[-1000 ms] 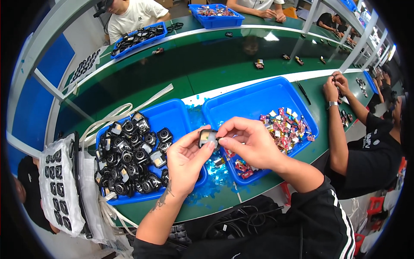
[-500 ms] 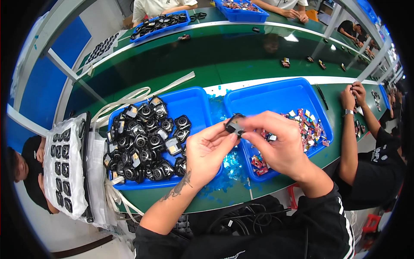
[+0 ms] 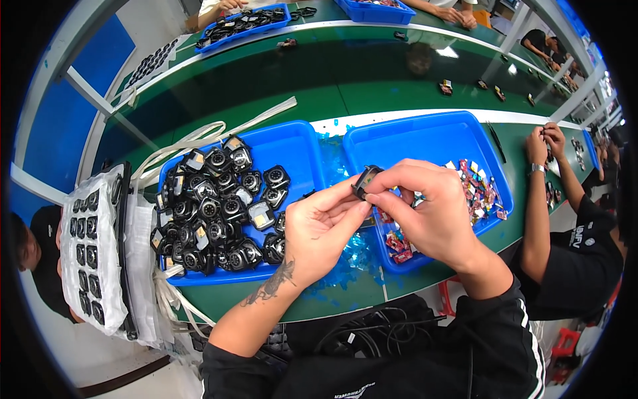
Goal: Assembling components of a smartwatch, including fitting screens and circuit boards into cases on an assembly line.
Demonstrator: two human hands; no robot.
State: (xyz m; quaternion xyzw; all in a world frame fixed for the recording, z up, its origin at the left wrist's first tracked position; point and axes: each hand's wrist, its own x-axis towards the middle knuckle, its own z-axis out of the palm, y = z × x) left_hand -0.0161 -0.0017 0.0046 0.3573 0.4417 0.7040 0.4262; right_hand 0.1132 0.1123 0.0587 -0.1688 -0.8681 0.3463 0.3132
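Note:
A black smartwatch case (image 3: 365, 181) is held tilted between my two hands, above the gap between two blue trays. My left hand (image 3: 318, 233) grips it from the left between thumb and fingers. From the right, my right hand (image 3: 428, 209) pinches at its lower edge with thumb and forefinger; anything small between those fingertips is hidden. Many more black watch cases (image 3: 216, 213) are heaped in the left blue tray (image 3: 289, 143). Small red, white and gold parts (image 3: 475, 193) lie in the right blue tray (image 3: 412, 139), partly behind my right hand.
Blue film scraps (image 3: 335, 163) litter the green bench between the trays. Black tweezers (image 3: 496, 141) lie beyond the right tray. White straps (image 3: 206, 138) and a wrapped stack of watch cases (image 3: 92, 249) are at left. A co-worker's hands (image 3: 545, 143) work at right, beside a green conveyor.
The watch case has turned from lying face up to a steeper tilt. My right fingers, blurred before, are now steady at its lower edge. The whole view has shifted slightly.

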